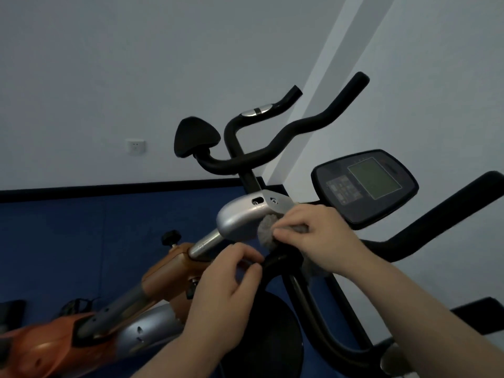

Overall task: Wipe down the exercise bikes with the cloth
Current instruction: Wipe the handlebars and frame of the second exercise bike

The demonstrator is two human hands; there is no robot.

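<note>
Cloth (266, 231) bunched vs silver housing (240, 221), your R hand (313, 236) pinching it there to scrub. L hand (231, 282), below housing, fingers curled on black bar (274, 261), prob steadying bike.

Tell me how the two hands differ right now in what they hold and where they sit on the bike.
The right hand pinches the grey cloth against the silver housing; the left hand holds no cloth and curls its fingers on a black bar just below. The right hand sits higher and nearer the console; the left hand sits lower, by the orange frame. Both work at the same joint under the handlebars.
</note>
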